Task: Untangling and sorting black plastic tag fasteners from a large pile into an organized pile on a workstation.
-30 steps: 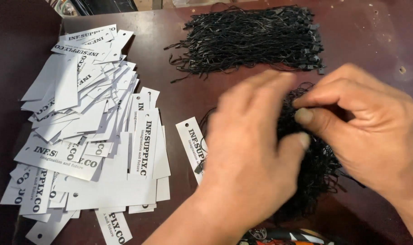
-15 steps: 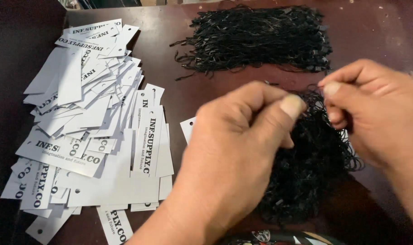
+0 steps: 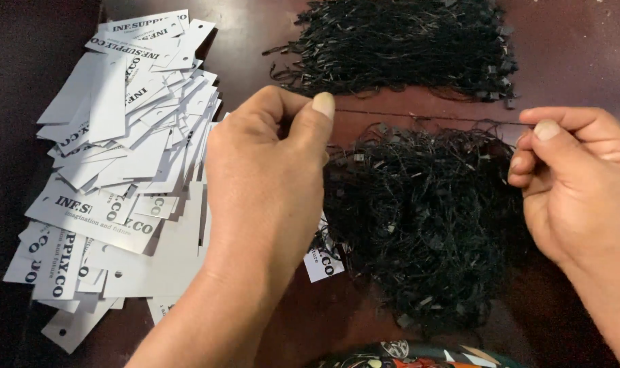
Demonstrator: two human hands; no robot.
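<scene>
String [image 3: 426, 117] first: one thin black strand pulled taut and level above the table, stretched from hand to hand. The left hand [image 3: 269, 170] pinches its end between thumb and curled fingers; the right hand [image 3: 576, 184] is closed on the other end, thumb pressed over the forefinger. Just below lies a tangled heap of black strings [image 3: 419, 232], and farther back a neater bundle of black strings [image 3: 405, 48] lies on the dark wooden table [image 3: 569, 41]. A good pull here looks gentle and straight, so the strand comes free without dragging the heap along. To the left, white paper tags [image 3: 119, 184] sprawl in a loose pile. One tag [image 3: 321, 262] peeks from under the left hand, mostly covered. A colourful object [image 3: 419, 356] is cut off at the bottom edge, too little showing to identify.
</scene>
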